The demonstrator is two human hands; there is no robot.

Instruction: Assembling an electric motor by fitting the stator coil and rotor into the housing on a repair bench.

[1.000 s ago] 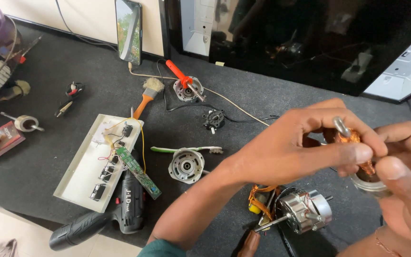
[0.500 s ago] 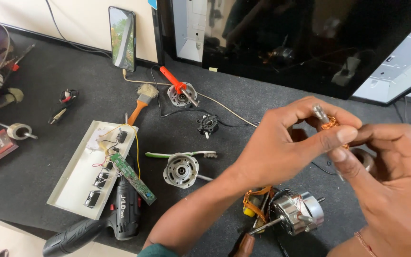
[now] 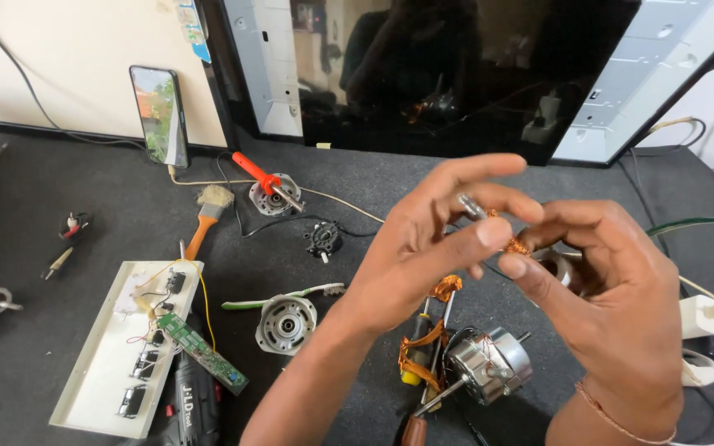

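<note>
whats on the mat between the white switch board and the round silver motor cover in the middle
In the head view, only a narrow green circuit board lies between the white switch board and the round silver motor cover; otherwise bare dark mat.

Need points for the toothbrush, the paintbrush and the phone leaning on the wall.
toothbrush (image 3: 278, 296): head view, middle of its pale green handle.
paintbrush (image 3: 200, 234): head view, orange handle just below the bristles.
phone (image 3: 159, 115): head view, centre of its lit screen.
</note>
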